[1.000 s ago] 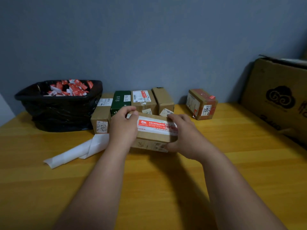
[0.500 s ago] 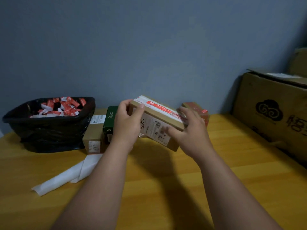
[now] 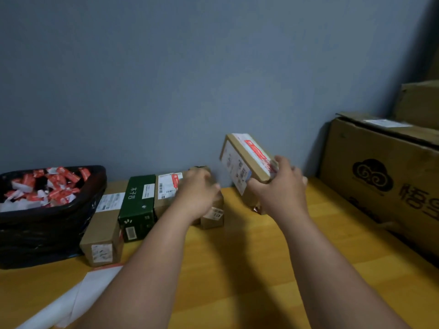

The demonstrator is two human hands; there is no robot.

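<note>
Cardboard box (image 3: 247,160) with red tape on top and a printed label on its side is tilted in the air above the desk (image 3: 237,269), between a row of parcels and a large carton. Nearest, at the left edge, lies a folded sheet of white paper (image 3: 71,302). Farther in, the right hand (image 3: 278,186) grips the box by its lower end, thumb under it and fingers curled over the taped top. A small brown parcel (image 3: 257,206) shows partly behind this hand. The left hand (image 3: 197,193) is at the right end of the row, blurred, its fingers bent over a small labelled parcel (image 3: 212,216); whether it has hold of it cannot be told. The row runs leftward through a brown parcel with a red sticker (image 3: 166,188), a green parcel (image 3: 137,205) and a long brown parcel (image 3: 104,226). Beside that stands a black bin bag (image 3: 47,224) full of red and white scraps (image 3: 42,186). At the right stands the large carton (image 3: 380,181) with a cloud logo, against the grey wall (image 3: 190,79).
</note>
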